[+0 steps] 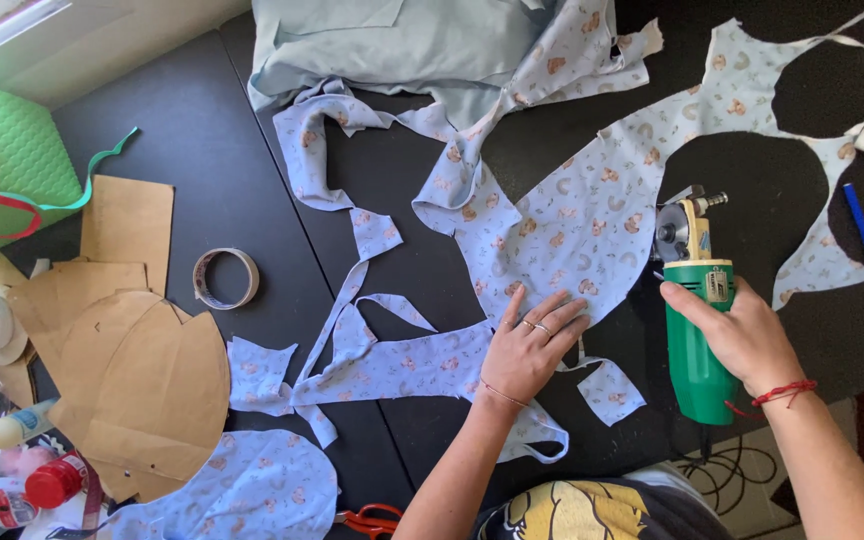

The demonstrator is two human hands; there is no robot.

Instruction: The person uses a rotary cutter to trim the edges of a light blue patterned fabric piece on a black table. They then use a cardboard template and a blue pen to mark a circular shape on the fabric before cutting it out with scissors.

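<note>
Left hand (530, 345) spread flat on printed fabric (572, 225), right hand (742, 335) grip wrapped around green cutter (697, 340)

A sewing workshop: cut printed fabric (572, 220), cardboard patterns (142, 390) (stacked), electric fabric cutter (697, 330) on black table (202, 140).

orange scissors (370, 520): cut by bottom edge | cutter blade (671, 232): mostly hidden

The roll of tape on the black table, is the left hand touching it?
No, the left hand lies flat on the blue printed fabric, while the roll of tape sits apart, beside the cardboard patterns.
</note>
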